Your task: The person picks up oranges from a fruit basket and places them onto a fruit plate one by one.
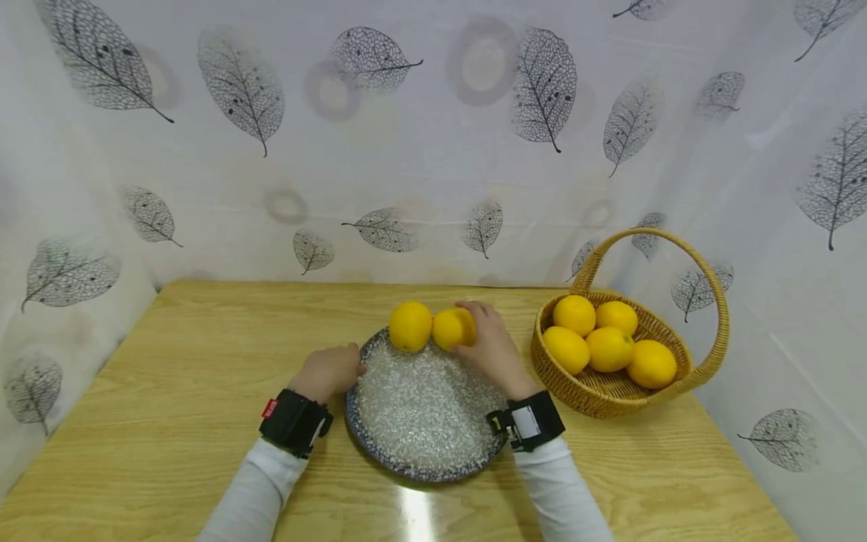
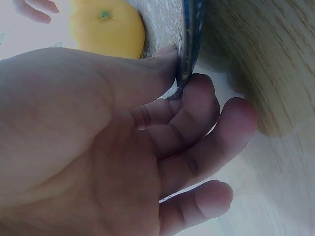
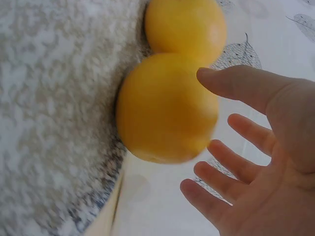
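Seen from my head, a round, speckled gray plate (image 1: 427,414) with a dark blue rim sits in front of me on a light wood-grain table (image 1: 203,391). Picture the plate as a clock: one orange (image 1: 409,327) rests at its edge between 11 and 12 o'clock, and a second orange (image 1: 452,330) sits just beside it, between 12 and 1. My right hand (image 1: 494,350) is at that second orange, loosely open, fingers apart and thumb at its side; I cannot tell how firmly, if at all, the fingertips touch it. My left hand (image 1: 332,373) pinches the rim near 10 o'clock between thumb and forefinger, the other fingers loosely bent. Between 2 and 3 o'clock, off the plate, stands a wicker basket (image 1: 589,395) with a tall arched handle, holding five more oranges (image 1: 609,348). Behind everything hangs a pale cloth (image 1: 420,173) printed with gray skeleton leaves.
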The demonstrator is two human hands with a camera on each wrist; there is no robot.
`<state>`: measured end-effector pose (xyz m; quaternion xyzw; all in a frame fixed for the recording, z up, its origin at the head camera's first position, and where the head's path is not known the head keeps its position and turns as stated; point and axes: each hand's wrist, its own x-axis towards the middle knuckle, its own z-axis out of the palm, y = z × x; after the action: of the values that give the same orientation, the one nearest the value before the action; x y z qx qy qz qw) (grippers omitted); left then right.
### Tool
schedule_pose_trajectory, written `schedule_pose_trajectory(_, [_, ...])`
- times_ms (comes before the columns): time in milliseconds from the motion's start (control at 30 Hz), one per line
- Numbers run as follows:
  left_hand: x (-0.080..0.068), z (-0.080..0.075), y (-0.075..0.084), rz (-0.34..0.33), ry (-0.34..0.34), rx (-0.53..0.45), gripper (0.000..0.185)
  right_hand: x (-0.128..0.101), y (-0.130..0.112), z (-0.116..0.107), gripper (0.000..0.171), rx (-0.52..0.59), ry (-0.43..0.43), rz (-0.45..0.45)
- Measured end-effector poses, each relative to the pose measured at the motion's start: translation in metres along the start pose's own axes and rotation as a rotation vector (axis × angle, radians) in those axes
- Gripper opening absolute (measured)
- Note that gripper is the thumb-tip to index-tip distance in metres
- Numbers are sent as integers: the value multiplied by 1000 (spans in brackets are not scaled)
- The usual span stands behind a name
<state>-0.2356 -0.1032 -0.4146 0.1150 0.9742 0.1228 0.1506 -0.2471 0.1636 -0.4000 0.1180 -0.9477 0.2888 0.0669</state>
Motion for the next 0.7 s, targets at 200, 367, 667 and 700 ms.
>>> schedule_pose_trajectory(200, [0,0,0,2,5,-1,34,-2,-2,-18,66,24,-26,45])
schedule_pose_trajectory(367, [-1,-1,1,-2,-2,-10,34,-6,1,-31,65,13,-11,85])
schedule_pose_trajectory(667, [-1,-1,1,-5,-1,-13,34,-11,12,-53,59,-61,105,131])
schedule_pose_trajectory(700, [-2,-1,1,-4,0,-11,34,-12,14,-56,59,-70,113,141])
